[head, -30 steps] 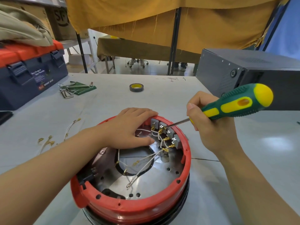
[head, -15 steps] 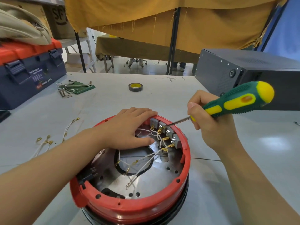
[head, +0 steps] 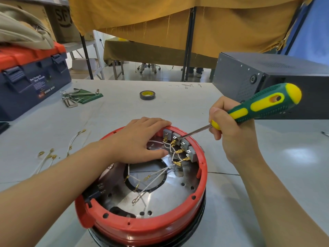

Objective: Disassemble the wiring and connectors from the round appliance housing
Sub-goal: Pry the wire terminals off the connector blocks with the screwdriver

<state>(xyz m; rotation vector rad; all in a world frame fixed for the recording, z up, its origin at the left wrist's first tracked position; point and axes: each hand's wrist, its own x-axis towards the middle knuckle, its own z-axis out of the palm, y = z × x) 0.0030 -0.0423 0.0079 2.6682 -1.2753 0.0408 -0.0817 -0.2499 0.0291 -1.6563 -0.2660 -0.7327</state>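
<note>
A round red housing (head: 201, 189) with a shiny metal floor lies open side up on the grey table. Several grey connector blocks (head: 185, 145) line its far inner wall, with white wires and brass terminals (head: 178, 154) hanging from them into the middle. My left hand (head: 137, 141) rests flat on the housing's far rim and inner plate, fingers spread, holding nothing. My right hand (head: 229, 129) grips a green and yellow screwdriver (head: 263, 106). Its metal tip touches the second connector block from the left.
Loose white wires with brass ends (head: 51, 155) lie on the table to the left. Further back are hex keys on a green pouch (head: 80, 97), a tape roll (head: 147, 95), a blue and red toolbox (head: 32, 77) at left and a dark metal box (head: 267, 77) at right.
The hands and the screwdriver have barely shifted. The view has drifted slightly; the screwdriver tip stays at the connector blocks.
</note>
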